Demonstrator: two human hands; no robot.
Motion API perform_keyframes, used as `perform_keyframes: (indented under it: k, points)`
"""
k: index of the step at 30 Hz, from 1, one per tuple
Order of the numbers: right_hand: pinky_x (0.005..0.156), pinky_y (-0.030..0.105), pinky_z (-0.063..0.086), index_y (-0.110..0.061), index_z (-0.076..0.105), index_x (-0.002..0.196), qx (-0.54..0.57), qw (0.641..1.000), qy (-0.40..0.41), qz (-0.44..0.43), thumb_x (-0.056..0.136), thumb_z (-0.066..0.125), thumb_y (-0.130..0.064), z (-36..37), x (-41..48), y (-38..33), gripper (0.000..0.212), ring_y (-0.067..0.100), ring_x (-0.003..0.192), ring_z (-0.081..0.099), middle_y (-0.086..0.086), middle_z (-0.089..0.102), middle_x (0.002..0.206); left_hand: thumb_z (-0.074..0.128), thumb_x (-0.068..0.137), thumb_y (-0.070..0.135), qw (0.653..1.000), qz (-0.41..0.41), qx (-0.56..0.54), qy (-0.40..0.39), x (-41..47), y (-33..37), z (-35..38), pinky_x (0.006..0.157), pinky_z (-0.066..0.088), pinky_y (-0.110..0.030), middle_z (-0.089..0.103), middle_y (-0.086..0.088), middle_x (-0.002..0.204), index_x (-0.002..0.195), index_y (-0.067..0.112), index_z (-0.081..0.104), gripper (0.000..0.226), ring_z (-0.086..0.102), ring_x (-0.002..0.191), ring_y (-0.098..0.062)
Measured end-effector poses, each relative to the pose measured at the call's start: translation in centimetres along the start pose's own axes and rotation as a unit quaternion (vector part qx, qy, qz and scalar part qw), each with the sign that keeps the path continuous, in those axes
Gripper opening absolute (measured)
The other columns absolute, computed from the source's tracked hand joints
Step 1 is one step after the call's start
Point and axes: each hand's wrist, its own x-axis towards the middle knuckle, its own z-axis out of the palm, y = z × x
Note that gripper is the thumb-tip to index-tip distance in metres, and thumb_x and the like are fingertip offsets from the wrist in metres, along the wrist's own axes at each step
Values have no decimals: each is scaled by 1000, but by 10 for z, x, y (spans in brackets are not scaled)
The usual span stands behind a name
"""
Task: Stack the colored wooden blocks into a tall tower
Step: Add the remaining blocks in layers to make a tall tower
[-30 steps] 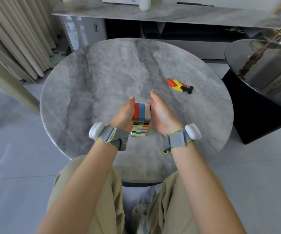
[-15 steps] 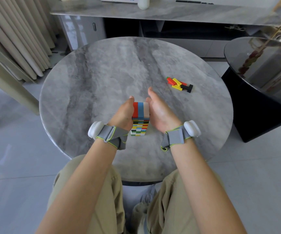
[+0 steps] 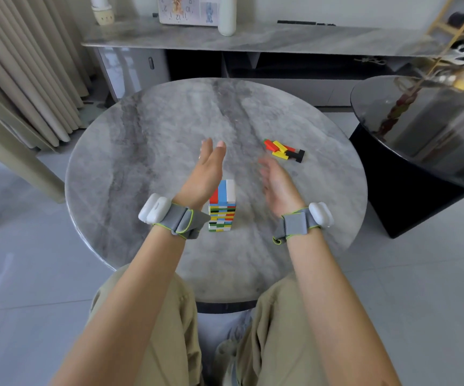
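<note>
Grey marble forms the round worktop (image 3: pixel 141 162). On its near half, about the middle, the tower (image 3: pixel 222 210) of coloured wooden blocks stands upright on its own.

Just left of it the left hand (image 3: pixel 205 174) hovers with fingers straight and palm turned inward, its grip released and holding nothing. Its wrist overlaps the tower's left edge in this view, and I cannot tell whether they touch. On the other side the right hand (image 3: pixel 276 182) is blurred, its fingers loosely spread and its grip likewise released, apart from the tower. Farther right and farther back lies a small heap of loose blocks (image 3: pixel 283 150), red, yellow and black, well apart from the tower.

The step in hand looks like letting go and fetching the next block. To do it well, both hands should move outward and upward so that no wrist brushes the top. The right hand, nearer the heap, should pinch one block lightly and lay it flat, crosswise to the top layer and flush with the edges.

The tower's top layer is three blocks side by side: red, blue and white. Below it are many thin bands of yellow, green, red, black and white. The sides look flush, with no lean visible from here.
</note>
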Motion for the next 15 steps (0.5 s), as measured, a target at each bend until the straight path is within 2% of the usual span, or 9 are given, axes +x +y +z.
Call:
perform_keyframes:
  k: [2, 4, 5, 7, 9, 11, 13, 15]
  points:
    - [99, 21, 29, -19, 40, 138, 11, 1000, 4, -23, 99, 36, -28, -22, 6, -5, 40, 14, 133, 35, 2, 43, 140, 26, 102, 37, 998, 60, -4, -26, -6, 23, 13, 116, 18, -23, 22, 7, 154, 149, 21, 19, 51, 21, 141, -7]
    - [110, 33, 23, -20, 40, 138, 6, 999, 7, -37, 98, 37, -21, -44, 18, -7, 40, 19, 137, 32, 5, 42, 142, 30, 102, 28, 994, 101, -1, -52, -4, 37, 34, 94, 31, -6, 42, 4, 137, 142, 17, 36, 41, 36, 125, -5]
    - [109, 35, 24, -21, 40, 138, -6, 999, 18, -43, 97, 38, -19, -55, 22, -9, 40, 20, 134, 34, 6, 44, 140, 32, 102, 23, 992, 115, 4, -60, -2, 42, 49, 82, 32, 0, 47, 3, 126, 136, 13, 43, 37, 39, 116, -5]
    - [94, 33, 33, -18, 43, 135, -67, 995, 46, -56, 92, 45, -19, -74, 34, -11, 43, 24, 121, 46, 15, 49, 134, 35, 101, 15, 989, 127, 10, -76, 6, 43, 81, 71, 30, 6, 50, -1, 115, 128, 6, 50, 33, 41, 105, -8]
    - [77, 27, 38, -5, 45, 132, -145, 985, 50, -77, 78, 51, -19, -103, 73, 1, 57, 24, 98, 55, 26, 56, 119, 36, 99, 9, 989, 111, 27, -91, 18, 34, 112, 68, 31, 4, 55, -9, 117, 124, 0, 53, 31, 46, 105, -15]
    - [75, 20, 42, 12, 38, 132, -200, 976, 16, -84, 79, 51, -5, -134, 112, 14, 57, 17, 87, 57, 22, 64, 107, 36, 97, 5, 992, 69, 43, -95, 33, 18, 144, 70, 37, -12, 57, -13, 116, 122, -1, 54, 32, 50, 102, -21]
    - [73, 13, 42, 13, 32, 135, -279, 955, 25, -95, 87, 43, 14, -144, 124, 4, 50, 15, 92, 55, 26, 58, 120, 36, 95, 3, 996, 24, 46, -71, 47, 0, 166, 74, 43, -23, 58, -13, 113, 121, 0, 56, 33, 54, 99, -24]
    - [84, 20, 41, 2, 35, 139, -350, 931, 19, -102, 89, 49, 7, -144, 135, -11, 53, 21, 114, 48, 25, 46, 136, 36, 94, 1, 997, -10, 47, -54, 65, -19, 184, 87, 43, -29, 57, -17, 126, 123, -1, 55, 34, 54, 114, -30]
